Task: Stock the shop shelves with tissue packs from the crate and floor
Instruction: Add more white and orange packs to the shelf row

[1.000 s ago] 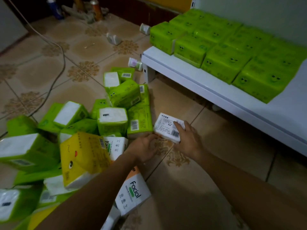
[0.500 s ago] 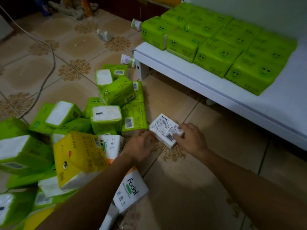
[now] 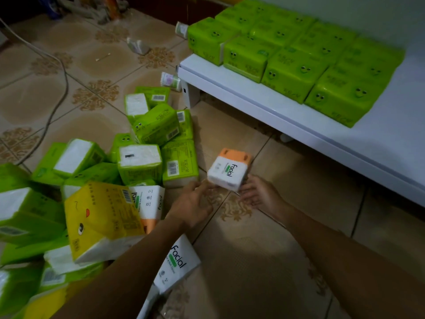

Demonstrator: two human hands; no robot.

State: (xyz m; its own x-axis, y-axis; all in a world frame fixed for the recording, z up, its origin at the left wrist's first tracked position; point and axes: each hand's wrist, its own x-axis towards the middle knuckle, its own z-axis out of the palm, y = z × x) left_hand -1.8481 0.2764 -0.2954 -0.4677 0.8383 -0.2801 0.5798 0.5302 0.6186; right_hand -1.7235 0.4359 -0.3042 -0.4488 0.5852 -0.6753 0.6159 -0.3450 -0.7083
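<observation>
We hold the Facial pack [image 3: 228, 170] just above the floor [image 3: 253, 261], near the white shelf [image 3: 253, 99]. Long axis runs away from us, orange end far, label up. Left hand [image 3: 193, 203] pinches near-left corner; right hand [image 3: 259, 194], fingers straight, props near-right corner.

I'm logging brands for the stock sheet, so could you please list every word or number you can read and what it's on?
"Facial": lifted white-and-orange pack.
"Facial": white pack on the floor, at the bottom of the view.
"ial", the rest hidden: white pack behind the yellow pack; yellow pack.
Barcode numbers, small print and the green packs' lettering: too blurred to read.
</observation>
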